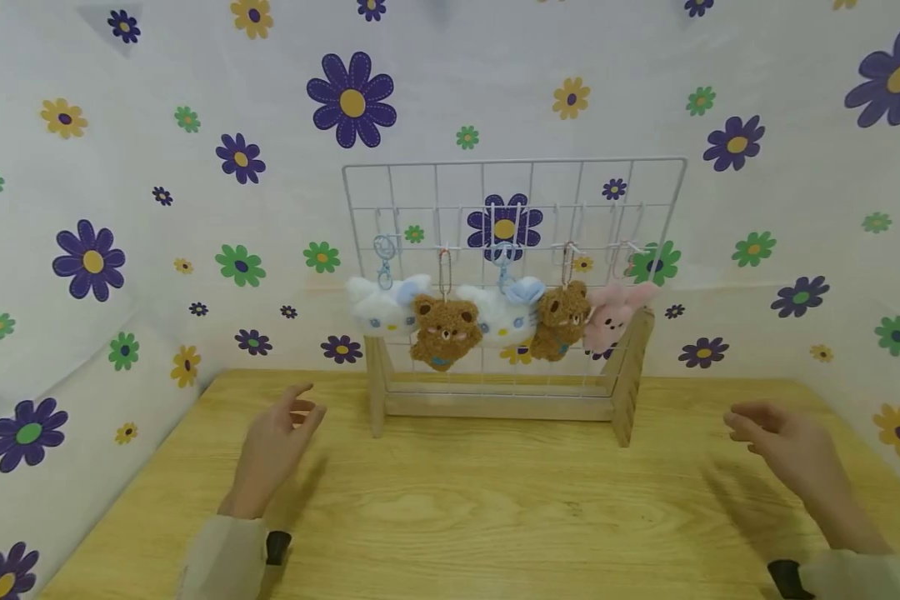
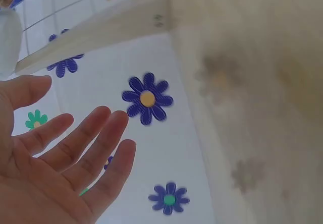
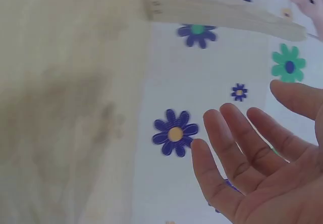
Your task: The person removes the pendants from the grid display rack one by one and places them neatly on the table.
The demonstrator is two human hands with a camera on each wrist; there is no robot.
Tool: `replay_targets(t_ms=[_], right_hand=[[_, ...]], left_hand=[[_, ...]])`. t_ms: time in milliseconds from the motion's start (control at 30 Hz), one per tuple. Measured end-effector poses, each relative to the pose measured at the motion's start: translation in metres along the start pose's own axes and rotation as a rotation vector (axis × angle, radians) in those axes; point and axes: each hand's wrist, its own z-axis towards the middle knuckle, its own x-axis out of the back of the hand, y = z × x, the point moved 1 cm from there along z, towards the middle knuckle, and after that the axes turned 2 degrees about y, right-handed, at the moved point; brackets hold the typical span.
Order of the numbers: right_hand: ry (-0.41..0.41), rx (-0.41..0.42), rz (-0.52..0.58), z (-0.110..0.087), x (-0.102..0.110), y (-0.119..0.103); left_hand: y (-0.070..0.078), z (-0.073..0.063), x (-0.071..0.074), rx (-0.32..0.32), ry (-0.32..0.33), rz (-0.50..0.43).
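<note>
Left hand (image 1: 273,450) and right hand (image 1: 789,454) hover loosely bent, holding nothing; between and beyond them, a wire rack (image 1: 498,407) bears five plush charms (image 1: 506,318). A brown bear (image 1: 446,332) partly hides white cats (image 1: 382,308) — how the pink rabbit (image 1: 611,323) hangs is hard to tell. Tabletop (image 1: 510,508) spreads between the hands, side edges outside them.

On the table (image 1: 495,508), toys (image 1: 444,332) hang from a rack (image 1: 498,407).

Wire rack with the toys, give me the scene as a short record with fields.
Wire rack: upright in a wooden stand on the table
Hanging, left to right: white toy, brown bear, second white toy, second brown bear, pink rabbit
Left hand: empty, fingers relaxed, left of the rack
Right hand: empty, fingers relaxed, right of the rack
Backdrop: flowered cloth
</note>
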Motion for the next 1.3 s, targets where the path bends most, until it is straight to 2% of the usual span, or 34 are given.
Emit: replay_targets(t_ms=[100,233,367,667,967,1100,1300], right_hand=[[0.003,-0.035,0.199,0.003,0.003,-0.002],[-0.016,-0.074,0.352,0.007,0.005,-0.004],[0.003,-0.087,0.384,0.011,0.005,-0.006],[0.031,-0.085,0.386,0.014,0.005,-0.014],[0.029,-0.027,0.445,0.016,0.011,-0.028],[0.025,-0.026,0.446,0.018,0.012,-0.035],[0.024,-0.016,0.450,0.019,0.014,-0.042]], left_hand=[[0.006,0.009,-0.006,0.053,0.001,-0.118],[0.013,0.017,-0.014,0.101,-0.007,-0.251],[0.019,0.023,-0.021,0.114,-0.010,-0.342],[0.025,0.031,-0.024,0.102,0.003,-0.410],[0.031,0.040,-0.026,0.044,0.020,-0.507],[0.032,0.041,-0.027,0.015,0.055,-0.512],[0.033,0.046,-0.029,-0.062,0.125,-0.471]])
